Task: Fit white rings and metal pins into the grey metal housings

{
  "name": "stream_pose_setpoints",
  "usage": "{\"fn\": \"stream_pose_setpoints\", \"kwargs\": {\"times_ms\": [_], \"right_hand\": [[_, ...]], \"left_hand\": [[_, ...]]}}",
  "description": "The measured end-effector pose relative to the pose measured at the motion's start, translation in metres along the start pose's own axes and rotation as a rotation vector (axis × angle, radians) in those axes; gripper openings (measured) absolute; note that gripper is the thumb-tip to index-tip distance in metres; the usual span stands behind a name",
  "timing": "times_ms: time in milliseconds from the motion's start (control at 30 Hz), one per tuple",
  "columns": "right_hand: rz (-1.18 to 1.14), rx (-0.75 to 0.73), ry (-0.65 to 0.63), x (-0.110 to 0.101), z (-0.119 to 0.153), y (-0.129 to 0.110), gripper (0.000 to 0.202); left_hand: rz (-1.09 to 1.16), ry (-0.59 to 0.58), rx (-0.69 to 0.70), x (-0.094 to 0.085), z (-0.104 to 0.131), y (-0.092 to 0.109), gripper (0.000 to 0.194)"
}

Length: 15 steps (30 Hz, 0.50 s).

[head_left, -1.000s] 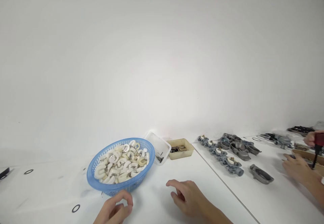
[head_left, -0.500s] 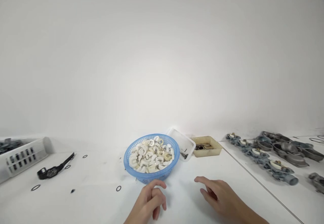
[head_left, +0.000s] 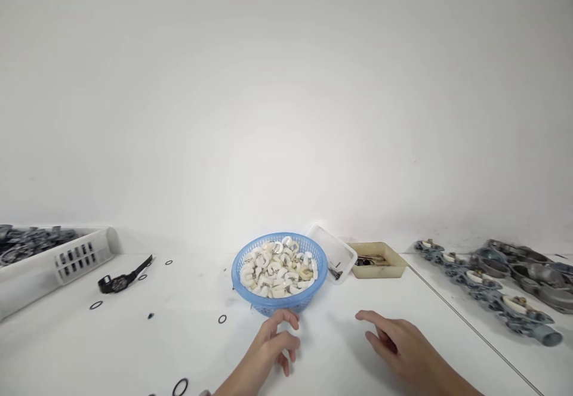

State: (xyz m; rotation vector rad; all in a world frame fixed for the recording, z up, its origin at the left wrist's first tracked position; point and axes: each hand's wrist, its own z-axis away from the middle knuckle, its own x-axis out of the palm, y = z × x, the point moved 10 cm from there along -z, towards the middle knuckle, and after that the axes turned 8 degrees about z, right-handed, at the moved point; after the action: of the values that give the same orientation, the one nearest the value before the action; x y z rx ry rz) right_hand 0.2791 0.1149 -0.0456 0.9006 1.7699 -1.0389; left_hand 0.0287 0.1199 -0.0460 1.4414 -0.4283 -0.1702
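My left hand (head_left: 274, 348) hovers over the white table, just in front of a blue plastic basket (head_left: 242, 291). Its fingers are apart and slightly curled, with nothing in them. The basket holds a heap of white and cream curved plastic pieces (head_left: 277, 268), some with small metal bits. To the right, my right hand (head_left: 394, 342) is also empty, its index finger stretched out and its thumb apart. Behind it stand a tilted clear plastic tray (head_left: 333, 250) with a few small dark metal parts and a beige tray (head_left: 380, 271) with thin rods and dark rings.
Grey metal castings (head_left: 532, 274) lie on the right, beside a row of parts fitted with white pieces (head_left: 486, 280). At left are a black wristwatch (head_left: 120, 282), several black rings (head_left: 180, 387) and a white slotted basket (head_left: 85, 259) of grey parts. A seam (head_left: 470, 327) crosses the table.
The view has shifted left, so the things on the table appear further right and more of the slotted basket shows. Both hands stay empty in nearly the same pose.
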Motion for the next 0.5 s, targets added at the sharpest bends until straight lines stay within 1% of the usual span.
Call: {"fn": "stream_pose_setpoints", "kwargs": {"times_ms": [133,200,300,367,433,500], "right_hand": [[-0.02,0.026,-0.001,0.001,0.001,0.001,0.037],[-0.019,0.041,0.0,0.001,0.001,0.001,0.036],[0.003,0.038,-0.001,0.001,0.001,0.0,0.036],[0.027,0.01,0.004,-0.001,0.002,-0.004,0.037],[0.043,-0.033,0.021,-0.002,0.002,-0.009,0.037],[0.046,-0.057,0.048,-0.003,0.001,-0.009,0.037]], "left_hand": [[0.077,0.01,-0.004,-0.007,-0.004,-0.004,0.022],[0.101,-0.005,0.005,-0.007,-0.006,-0.005,0.02],[0.131,-0.085,-0.01,0.001,-0.005,-0.01,0.023],[0.134,-0.143,-0.021,0.009,-0.004,-0.011,0.029],[0.127,-0.168,-0.024,0.013,-0.004,-0.012,0.034],[0.119,-0.175,-0.034,0.012,-0.004,-0.012,0.035]]}}
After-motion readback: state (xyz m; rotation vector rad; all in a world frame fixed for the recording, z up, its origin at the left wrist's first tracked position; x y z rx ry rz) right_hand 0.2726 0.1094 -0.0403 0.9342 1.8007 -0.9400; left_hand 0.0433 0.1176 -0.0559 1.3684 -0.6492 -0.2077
